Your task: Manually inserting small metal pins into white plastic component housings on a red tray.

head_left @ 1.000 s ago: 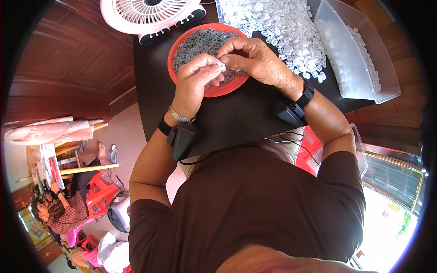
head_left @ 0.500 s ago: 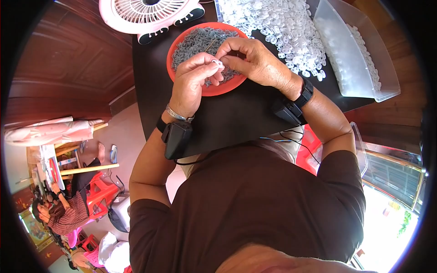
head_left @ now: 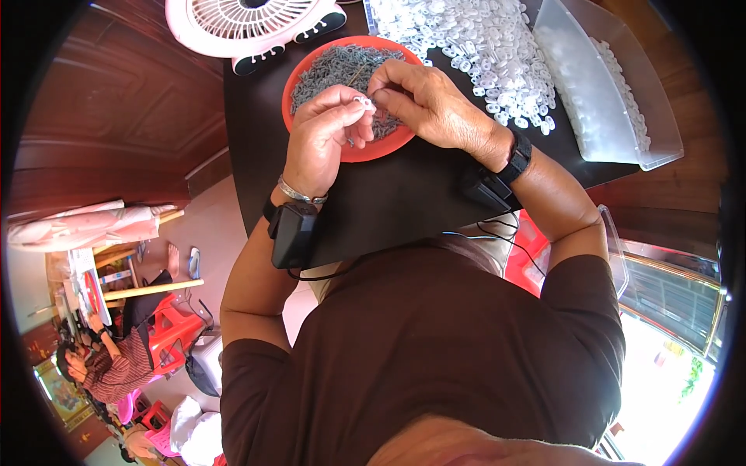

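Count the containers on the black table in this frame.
2. A round red bowl of small grey parts sits under both hands, in front of the fan. A clear plastic bin stands at the table's right edge, beside the loose white pieces. Others may lie outside the view.

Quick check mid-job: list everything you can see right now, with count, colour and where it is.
Table: one, black, under the hands.
Bowl: one, red, centre of the table, below the hands.
Small grey parts: many, dark grey, heaped in the bowl.
White pieces: many, white, loose pile right of the bowl.
Tray: one, clear plastic, far right, some white pieces inside.
Fan: one, pink and white, top edge of the table.
Red stools: a few, red, on the floor lower left.
Other person: one, striped top, lower left.
Wrist devices: two, black, one on each wrist.
Left hand: pinching a small white piece over the bowl.
Right hand: fingertips meeting the left hand's.
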The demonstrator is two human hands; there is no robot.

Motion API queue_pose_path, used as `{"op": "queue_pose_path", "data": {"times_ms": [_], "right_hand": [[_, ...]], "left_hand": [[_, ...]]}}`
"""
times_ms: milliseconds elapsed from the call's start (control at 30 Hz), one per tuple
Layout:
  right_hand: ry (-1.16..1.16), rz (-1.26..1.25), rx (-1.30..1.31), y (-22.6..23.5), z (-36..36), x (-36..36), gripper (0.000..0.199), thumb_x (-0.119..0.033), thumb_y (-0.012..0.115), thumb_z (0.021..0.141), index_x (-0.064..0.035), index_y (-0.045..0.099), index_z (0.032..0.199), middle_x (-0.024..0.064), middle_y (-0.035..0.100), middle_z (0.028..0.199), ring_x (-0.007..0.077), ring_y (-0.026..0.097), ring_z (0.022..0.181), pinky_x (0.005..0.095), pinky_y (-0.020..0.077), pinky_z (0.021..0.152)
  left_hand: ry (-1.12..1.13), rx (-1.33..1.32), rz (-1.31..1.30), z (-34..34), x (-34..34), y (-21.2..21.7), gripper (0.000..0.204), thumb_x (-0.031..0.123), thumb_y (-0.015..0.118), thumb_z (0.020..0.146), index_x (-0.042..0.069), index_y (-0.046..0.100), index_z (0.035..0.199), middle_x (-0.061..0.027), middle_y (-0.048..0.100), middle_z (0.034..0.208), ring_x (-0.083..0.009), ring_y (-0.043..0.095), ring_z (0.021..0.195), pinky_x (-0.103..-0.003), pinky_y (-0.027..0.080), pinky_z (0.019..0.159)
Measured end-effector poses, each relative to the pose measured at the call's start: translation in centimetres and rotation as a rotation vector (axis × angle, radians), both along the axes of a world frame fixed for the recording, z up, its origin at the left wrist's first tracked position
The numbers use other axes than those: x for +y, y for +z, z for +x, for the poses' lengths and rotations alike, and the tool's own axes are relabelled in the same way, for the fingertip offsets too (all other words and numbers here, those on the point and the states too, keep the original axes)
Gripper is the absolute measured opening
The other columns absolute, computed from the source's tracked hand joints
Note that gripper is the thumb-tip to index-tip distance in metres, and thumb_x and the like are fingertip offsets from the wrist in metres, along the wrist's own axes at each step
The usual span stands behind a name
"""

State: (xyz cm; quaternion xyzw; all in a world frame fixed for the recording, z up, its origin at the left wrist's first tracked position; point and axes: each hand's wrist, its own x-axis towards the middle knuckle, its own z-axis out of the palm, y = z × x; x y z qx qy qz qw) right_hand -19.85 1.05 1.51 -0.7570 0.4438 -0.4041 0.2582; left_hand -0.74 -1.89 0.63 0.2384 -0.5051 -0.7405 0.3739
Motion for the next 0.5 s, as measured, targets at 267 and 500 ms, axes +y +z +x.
{"op": "queue_pose_path", "data": {"times_ms": [267,500], "right_hand": [[-0.014,-0.013,0.060,0.12,0.01,0.06,0.012,-0.012,0.053,0.089,-0.0003,0.056,0.090,0.0109,0.056,0.070,0.0251,0.057,0.065,0.0324,0.0461,0.062],[0.057,-0.052,0.081,-0.10,-0.20,-0.04,0.010,-0.010,0.053,0.090,-0.0005,0.055,0.087,0.0113,0.056,0.073,0.0257,0.056,0.067,0.0325,0.0456,0.062]], "left_hand": [[0.157,-0.215,-0.532,-0.82,0.70,-0.30,0.005,0.000,0.058,0.084,-0.005,0.058,0.081,-0.0021,0.053,0.078,-0.0071,0.049,0.066,-0.022,0.041,0.062],[0.031,-0.273,-0.358,-0.34,0.61,0.22,0.012,0.008,0.052,0.088,-0.001,0.060,0.085,-0.0045,0.057,0.082,-0.0101,0.054,0.069,-0.023,0.042,0.063]]}}
